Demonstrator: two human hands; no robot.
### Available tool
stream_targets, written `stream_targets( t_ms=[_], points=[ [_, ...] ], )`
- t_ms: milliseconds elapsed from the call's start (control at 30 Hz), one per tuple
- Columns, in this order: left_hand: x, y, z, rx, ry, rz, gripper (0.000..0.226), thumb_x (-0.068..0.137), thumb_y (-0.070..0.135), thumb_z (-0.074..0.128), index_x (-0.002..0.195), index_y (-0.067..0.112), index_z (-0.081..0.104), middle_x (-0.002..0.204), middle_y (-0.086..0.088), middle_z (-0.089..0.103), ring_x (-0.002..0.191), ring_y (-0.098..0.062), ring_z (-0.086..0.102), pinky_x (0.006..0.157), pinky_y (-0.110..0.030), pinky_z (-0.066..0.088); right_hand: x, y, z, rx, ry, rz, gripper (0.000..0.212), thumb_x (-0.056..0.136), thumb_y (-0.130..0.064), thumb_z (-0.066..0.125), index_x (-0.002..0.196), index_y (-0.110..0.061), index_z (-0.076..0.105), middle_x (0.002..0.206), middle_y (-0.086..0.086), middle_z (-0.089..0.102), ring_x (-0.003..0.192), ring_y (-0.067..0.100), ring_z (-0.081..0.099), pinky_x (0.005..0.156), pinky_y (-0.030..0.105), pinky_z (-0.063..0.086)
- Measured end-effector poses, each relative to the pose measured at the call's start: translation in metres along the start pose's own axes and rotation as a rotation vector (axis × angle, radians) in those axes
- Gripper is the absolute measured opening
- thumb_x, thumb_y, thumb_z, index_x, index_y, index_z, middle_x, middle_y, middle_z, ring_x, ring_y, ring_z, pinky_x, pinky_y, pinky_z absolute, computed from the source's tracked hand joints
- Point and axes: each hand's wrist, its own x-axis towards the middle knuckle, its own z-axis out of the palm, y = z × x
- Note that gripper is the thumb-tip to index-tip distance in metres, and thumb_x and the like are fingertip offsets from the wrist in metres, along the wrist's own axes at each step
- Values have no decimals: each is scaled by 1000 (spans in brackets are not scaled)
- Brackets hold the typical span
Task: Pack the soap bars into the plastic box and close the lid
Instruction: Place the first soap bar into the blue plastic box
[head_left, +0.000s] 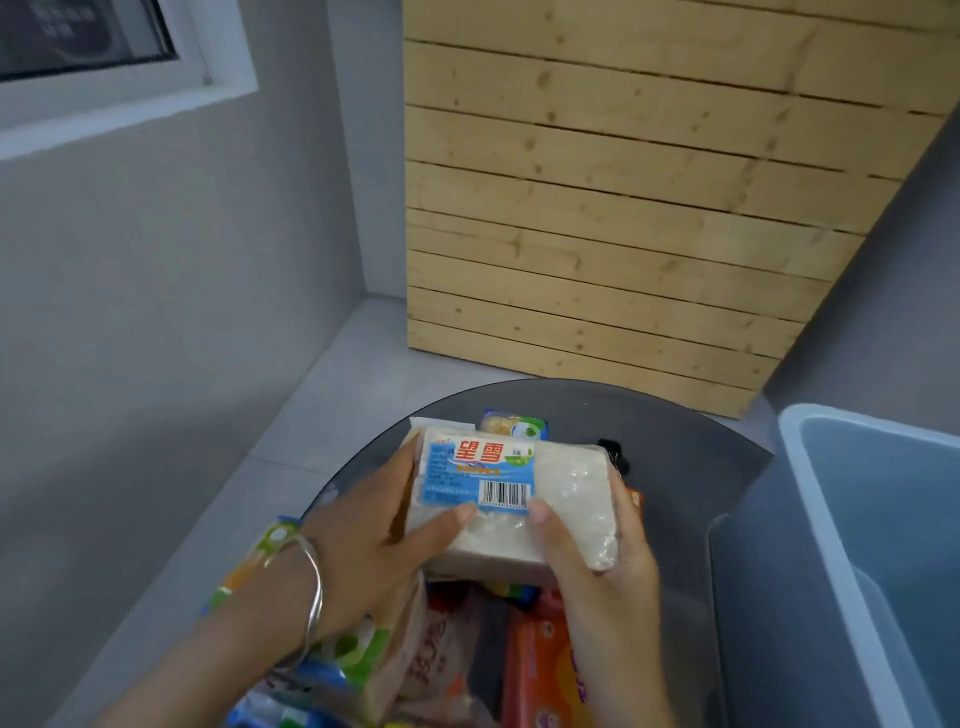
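Both hands grip one wrapped soap bar (511, 499) above the round table (691, 467): left hand (374, 540) clamps its left end, right hand (602, 561) its right (thumbs on top). More soap packs (545, 660) lie underneath; open plastic box (831, 519) just right.

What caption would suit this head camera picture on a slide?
Both hands, left and right, hold a wrapped soap bar above a round table, beside an open blue plastic box.
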Motion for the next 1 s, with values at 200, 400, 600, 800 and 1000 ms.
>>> stream_targets(
  t_ms=[200,400,600,800,1000],
  points=[
    [10,-8,1,-213,-6,69,69,56,69,62,117,52,32,109,42,57,103,12,58,83,-6,47,8,11,-8,10,-48,-36,49,74,-15,76,109,-45,57,93,-22,73,80,-7,69,54,7,50],
    [12,-10,4,-53,-2,127,93,43,66,75,119,49,24,112,44,51,101,16,56,78,-2,45,9,9,-12,36,-142,-58,58,56,-40,76,107,-52,50,93,-34,69,86,-12,66,60,4,49],
    [8,2,-4,-138,70,147,83,45,38,89,114,33,43,102,13,69,93,1,66,73,-12,52,-2,-6,-5,55,-153,-58,78,62,-37,79,132,-44,44,86,-48,59,87,-18,62,63,4,50],
    [-29,54,-21,-333,112,285,80,59,36,77,125,35,32,109,26,65,103,2,62,84,-15,49,-37,-62,-1,149,-206,-89,98,44,-51,79,135,-47,41,112,-19,69,96,-3,68,66,9,53],
    [-50,125,-18,-726,164,205,27,80,37,60,105,39,51,88,11,70,73,-1,68,60,-14,53,-78,-125,-32,118,-262,-165,93,48,-52,76,133,-45,41,111,-22,69,95,-7,67,65,8,52]
  ],
)
